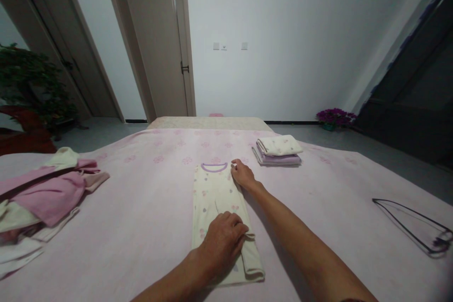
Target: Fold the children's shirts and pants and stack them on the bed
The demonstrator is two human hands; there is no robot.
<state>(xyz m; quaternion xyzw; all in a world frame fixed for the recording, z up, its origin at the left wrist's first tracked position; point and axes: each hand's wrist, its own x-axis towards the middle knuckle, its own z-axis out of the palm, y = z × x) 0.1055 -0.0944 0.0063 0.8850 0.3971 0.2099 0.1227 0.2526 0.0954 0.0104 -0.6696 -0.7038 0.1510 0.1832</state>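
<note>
Cream floral top (217,207) lies folded lengthwise mid-bed; left hand (222,236) pinches sleeve fold near hem, right hand (242,173) fingers together, flat by purple collar (214,167). Keep edges aligned w/ tension, smooth before next fold

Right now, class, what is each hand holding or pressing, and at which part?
Both rest on the cream shirt: the left hand presses its folded lower part, the right hand touches beside the purple collar. Nothing is lifted.
</note>
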